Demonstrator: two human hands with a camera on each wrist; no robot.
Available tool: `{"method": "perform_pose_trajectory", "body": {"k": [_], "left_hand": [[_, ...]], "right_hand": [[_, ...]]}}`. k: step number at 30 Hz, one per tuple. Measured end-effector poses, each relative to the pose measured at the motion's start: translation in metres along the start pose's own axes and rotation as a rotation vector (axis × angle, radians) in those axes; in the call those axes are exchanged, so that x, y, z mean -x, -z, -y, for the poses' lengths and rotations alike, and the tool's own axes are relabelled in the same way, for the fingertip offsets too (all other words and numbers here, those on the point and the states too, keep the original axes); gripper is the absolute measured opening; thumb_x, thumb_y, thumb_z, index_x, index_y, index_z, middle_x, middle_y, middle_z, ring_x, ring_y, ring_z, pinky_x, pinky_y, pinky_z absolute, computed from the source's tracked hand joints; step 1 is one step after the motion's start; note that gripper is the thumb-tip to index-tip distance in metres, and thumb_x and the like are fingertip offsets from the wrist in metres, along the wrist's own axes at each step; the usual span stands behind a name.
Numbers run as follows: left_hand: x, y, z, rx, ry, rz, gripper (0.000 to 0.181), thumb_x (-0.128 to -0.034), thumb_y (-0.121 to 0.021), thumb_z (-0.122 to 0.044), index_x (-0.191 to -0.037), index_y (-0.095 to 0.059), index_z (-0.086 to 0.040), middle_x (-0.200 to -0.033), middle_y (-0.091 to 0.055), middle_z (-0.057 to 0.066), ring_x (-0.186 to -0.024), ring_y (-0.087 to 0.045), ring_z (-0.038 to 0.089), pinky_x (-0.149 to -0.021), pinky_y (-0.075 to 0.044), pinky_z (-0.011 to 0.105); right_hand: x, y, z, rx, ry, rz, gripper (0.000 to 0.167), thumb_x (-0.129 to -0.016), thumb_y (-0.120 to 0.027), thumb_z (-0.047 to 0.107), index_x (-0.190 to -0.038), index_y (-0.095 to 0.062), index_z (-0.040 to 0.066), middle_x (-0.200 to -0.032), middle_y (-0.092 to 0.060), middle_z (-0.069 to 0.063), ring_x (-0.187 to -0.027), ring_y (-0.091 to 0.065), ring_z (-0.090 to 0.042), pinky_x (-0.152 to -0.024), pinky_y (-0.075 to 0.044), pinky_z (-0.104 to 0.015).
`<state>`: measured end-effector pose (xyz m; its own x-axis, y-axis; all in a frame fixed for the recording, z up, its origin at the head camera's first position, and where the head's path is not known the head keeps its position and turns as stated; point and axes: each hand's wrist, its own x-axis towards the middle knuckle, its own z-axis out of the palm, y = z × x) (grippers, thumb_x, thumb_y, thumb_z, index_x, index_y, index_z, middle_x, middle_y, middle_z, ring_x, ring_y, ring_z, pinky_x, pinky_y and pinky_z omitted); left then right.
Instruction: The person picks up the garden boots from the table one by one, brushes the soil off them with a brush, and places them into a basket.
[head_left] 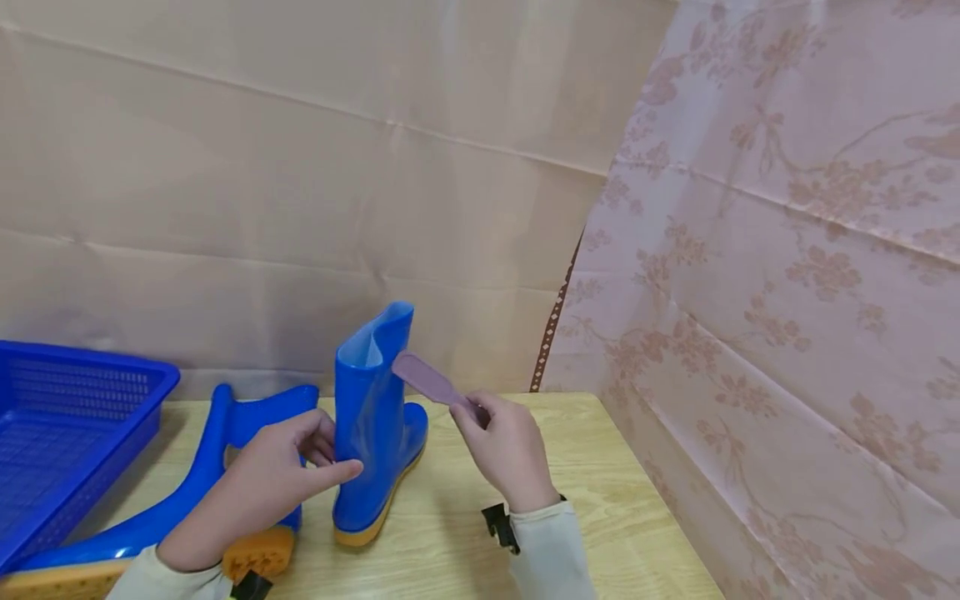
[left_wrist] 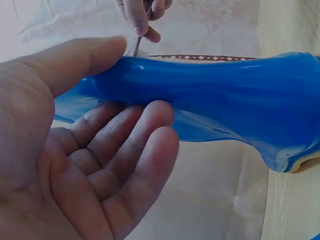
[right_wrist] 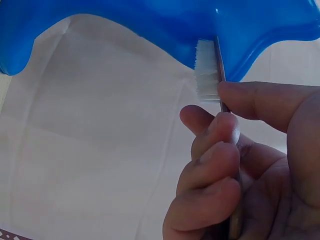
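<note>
A blue rain boot [head_left: 375,433] with a yellow sole stands upright on the table. My left hand [head_left: 288,467] holds its shaft lightly, the thumb on one side and the bent fingers on the other; the left wrist view shows the palm [left_wrist: 75,190] facing the shaft. In my right hand [head_left: 506,446] is a flat purple brush [head_left: 427,379], its handle pinched between thumb and fingers. Its white bristles [right_wrist: 206,72] show in the right wrist view, by the boot's shaft. Whether they touch it, I cannot tell.
A second blue boot [head_left: 187,492] lies on its side at the left, partly behind my left forearm. Beyond it is a blue plastic basket [head_left: 161,375]. Cloth hangs behind the wooden table [head_left: 600,483] and along its right side.
</note>
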<state>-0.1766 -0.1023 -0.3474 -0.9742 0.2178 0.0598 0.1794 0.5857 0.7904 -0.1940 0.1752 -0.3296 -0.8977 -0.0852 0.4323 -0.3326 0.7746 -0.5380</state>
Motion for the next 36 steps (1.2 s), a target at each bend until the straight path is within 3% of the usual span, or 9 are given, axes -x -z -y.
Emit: {"method": "perform_pose_trajectory", "body": {"k": [5, 11, 13, 15, 20, 24, 28, 31, 36], "left_hand": [[0.0, -0.004, -0.001, 0.003, -0.037, 0.094, 0.04, -0.0842, -0.086, -0.041, -0.103, -0.064, -0.014, -0.087, -0.066, -0.002, -0.083, -0.062, 0.016, -0.067, -0.053, 0.033], [-0.01, 0.012, 0.015, 0.046, -0.222, 0.344, 0.028, -0.0953, -0.076, -0.029, -0.113, -0.063, -0.012, -0.098, -0.067, -0.002, -0.092, -0.065, 0.015, -0.076, -0.058, 0.027], [-0.019, 0.022, 0.02, 0.056, -0.275, 0.386, 0.02, -0.1005, -0.07, -0.024, -0.115, -0.063, -0.011, -0.102, -0.068, 0.0, -0.095, -0.066, 0.015, -0.08, -0.059, 0.027], [-0.03, 0.027, 0.023, 0.02, -0.298, 0.325, 0.016, -0.1049, -0.063, -0.023, -0.117, -0.063, -0.013, -0.106, -0.068, -0.001, -0.098, -0.066, 0.014, -0.083, -0.058, 0.03], [-0.062, 0.023, 0.025, 0.093, -0.216, 0.139, 0.032, -0.1109, -0.05, -0.025, -0.141, -0.054, -0.014, -0.131, -0.064, 0.006, -0.122, -0.061, 0.026, -0.101, -0.055, 0.048], [-0.081, 0.01, 0.027, 0.262, -0.185, 0.21, 0.048, -0.1117, -0.046, -0.033, -0.157, -0.04, -0.018, -0.158, -0.045, 0.011, -0.147, -0.039, 0.041, -0.115, -0.035, 0.066], [-0.091, -0.004, 0.028, 0.333, -0.188, 0.332, 0.058, -0.1106, -0.045, -0.043, -0.163, -0.033, -0.019, -0.169, -0.029, 0.012, -0.155, -0.019, 0.045, -0.117, -0.022, 0.074], [-0.096, -0.01, 0.027, 0.348, -0.196, 0.38, 0.06, -0.1102, -0.046, -0.043, -0.162, -0.035, -0.015, -0.166, -0.034, 0.014, -0.154, -0.022, 0.046, -0.117, -0.023, 0.074], [-0.104, -0.018, 0.028, 0.353, -0.182, 0.365, 0.048, -0.1092, -0.052, -0.037, -0.148, -0.052, -0.009, -0.147, -0.056, 0.012, -0.142, -0.047, 0.037, -0.115, -0.04, 0.061]], "right_hand": [[-0.001, 0.003, -0.003, 0.007, -0.019, 0.002, 0.015, -0.099, -0.071, 0.029, -0.093, -0.077, 0.016, -0.061, -0.052, 0.011, -0.05, -0.043, -0.005, -0.045, -0.032, -0.022], [-0.002, 0.007, -0.005, 0.005, -0.04, 0.018, 0.016, -0.097, -0.072, 0.032, -0.091, -0.076, 0.017, -0.063, -0.053, 0.01, -0.053, -0.046, -0.007, -0.048, -0.035, -0.024], [-0.003, 0.008, -0.006, 0.002, -0.044, 0.022, 0.017, -0.097, -0.073, 0.032, -0.091, -0.076, 0.017, -0.064, -0.054, 0.01, -0.054, -0.046, -0.007, -0.049, -0.036, -0.025], [-0.003, 0.008, -0.007, 0.0, -0.045, 0.021, 0.017, -0.097, -0.073, 0.032, -0.091, -0.076, 0.016, -0.064, -0.054, 0.009, -0.054, -0.047, -0.008, -0.049, -0.037, -0.025], [-0.004, 0.01, -0.008, -0.005, -0.049, 0.024, 0.017, -0.097, -0.073, 0.032, -0.092, -0.076, 0.016, -0.065, -0.054, 0.009, -0.055, -0.047, -0.009, -0.049, -0.037, -0.026], [-0.006, 0.013, -0.009, -0.014, -0.058, 0.006, 0.017, -0.097, -0.073, 0.032, -0.093, -0.077, 0.015, -0.066, -0.057, 0.009, -0.056, -0.048, -0.009, -0.05, -0.039, -0.026], [-0.006, 0.017, -0.009, -0.054, -0.077, -0.091, 0.019, -0.097, -0.075, 0.031, -0.094, -0.079, 0.012, -0.067, -0.062, 0.006, -0.055, -0.05, -0.01, -0.05, -0.041, -0.027], [-0.006, 0.02, -0.01, -0.077, -0.091, -0.141, 0.019, -0.096, -0.075, 0.031, -0.095, -0.079, 0.012, -0.067, -0.063, 0.005, -0.053, -0.05, -0.011, -0.049, -0.041, -0.028], [-0.007, 0.021, -0.019, -0.098, -0.154, -0.184, 0.023, -0.099, -0.072, 0.033, -0.097, -0.077, 0.011, -0.067, -0.061, 0.003, -0.054, -0.05, -0.012, -0.05, -0.041, -0.028]]}}
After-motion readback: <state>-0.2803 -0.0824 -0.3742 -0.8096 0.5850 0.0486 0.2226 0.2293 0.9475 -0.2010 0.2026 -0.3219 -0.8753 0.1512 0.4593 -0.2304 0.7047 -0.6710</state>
